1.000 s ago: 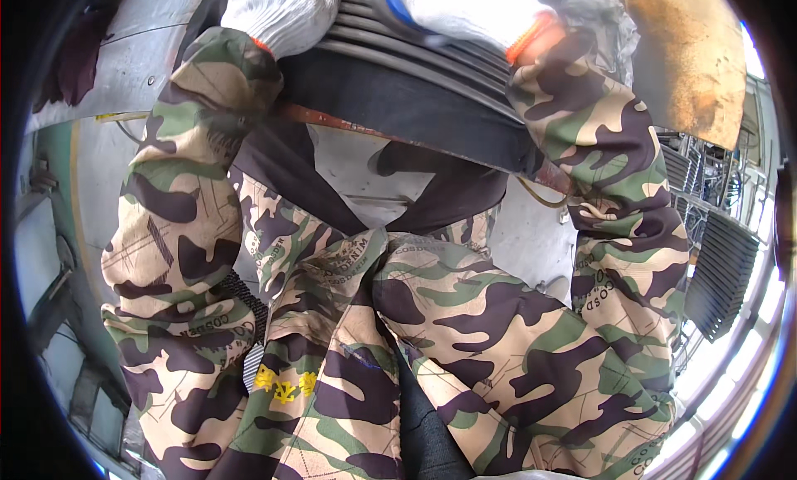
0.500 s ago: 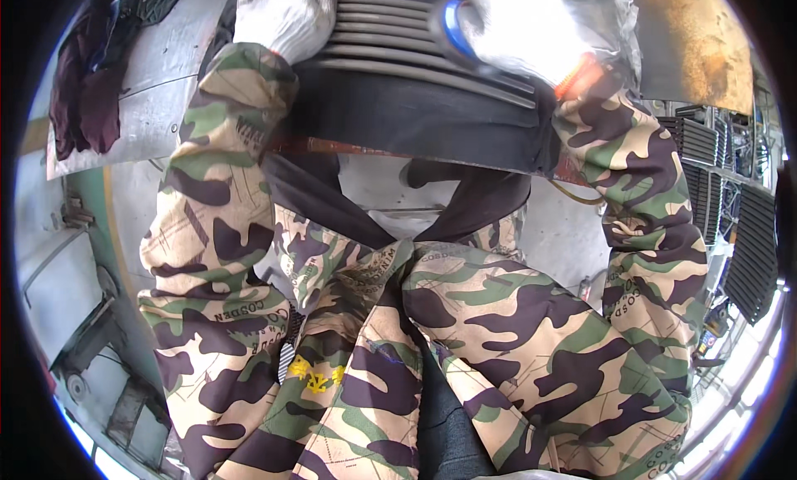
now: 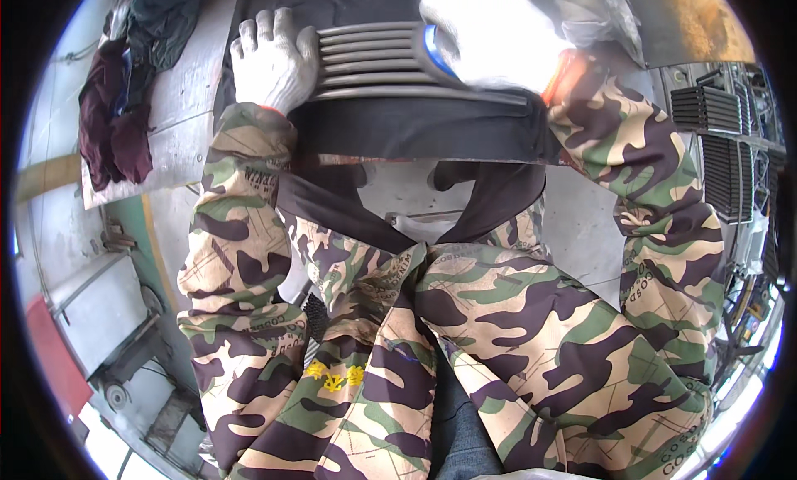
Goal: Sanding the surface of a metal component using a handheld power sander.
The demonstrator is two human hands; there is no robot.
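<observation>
A row of several grey metal rods (image 3: 365, 66) lies side by side across a black cloth (image 3: 415, 127) on the work surface in front of me. Gloved in white, my left hand (image 3: 274, 61) rests with spread fingers at the left ends of the rods. My right hand (image 3: 498, 40), also in a white glove, is closed round a dark round thing with a blue band (image 3: 432, 55). That thing sits against the rods toward their right side. The palm hides most of it, so its exact kind does not show.
Dark and maroon clothing (image 3: 120, 123) is heaped on the metal table (image 3: 187, 136) at left. Clear plastic sheeting (image 3: 602, 19) lies beyond my right wrist, beside a rust-stained board (image 3: 697, 24). Racks of dark slatted parts (image 3: 714, 111) stand at far right.
The whole view has shifted, so the rods and both hands sit lower in the picture. My right hand has moved slightly left along the rods with the round thing; my left hand remains at their left ends.
</observation>
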